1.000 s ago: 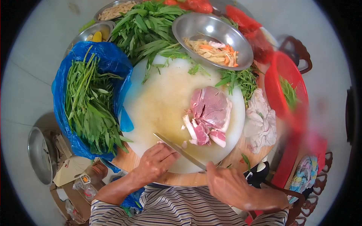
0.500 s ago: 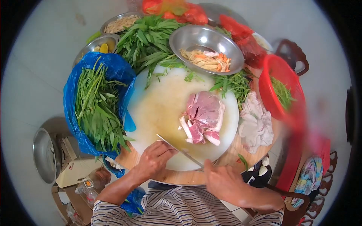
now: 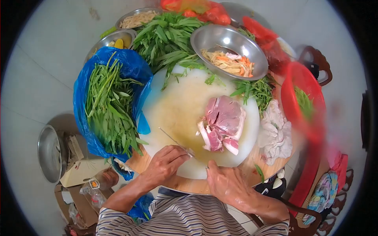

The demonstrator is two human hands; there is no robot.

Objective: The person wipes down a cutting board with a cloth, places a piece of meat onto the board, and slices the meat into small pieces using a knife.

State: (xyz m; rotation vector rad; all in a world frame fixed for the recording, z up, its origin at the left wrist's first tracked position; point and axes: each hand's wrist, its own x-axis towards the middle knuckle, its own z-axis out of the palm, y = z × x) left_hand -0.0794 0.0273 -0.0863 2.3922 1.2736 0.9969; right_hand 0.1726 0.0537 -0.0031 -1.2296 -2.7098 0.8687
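We are holding our left hand (image 3: pixel 165 163) curled beside the knife (image 3: pixel 171 137), best tucked behind the edge, its grasp hidden, our right hand (image 3: pixel 229 181) closed around the handle, meat (image 3: pixel 225 116) lying beyond on the board (image 3: pixel 173 102), right of centre.

Knife (image 3: pixel 172 137) in right hand (image 3: pixel 227 183), left hand (image 3: pixel 164 163) beside it, raw meat (image 3: pixel 226 114) on white board (image 3: pixel 177 100)

No text, label, brand, number or sign can be read. Past the lower left edge of the table (image 3: pixel 137 164), a bottle (image 3: pixel 105 180) shows an orange-and-white spot (image 3: pixel 93 183), too small to tell whether it carries print.
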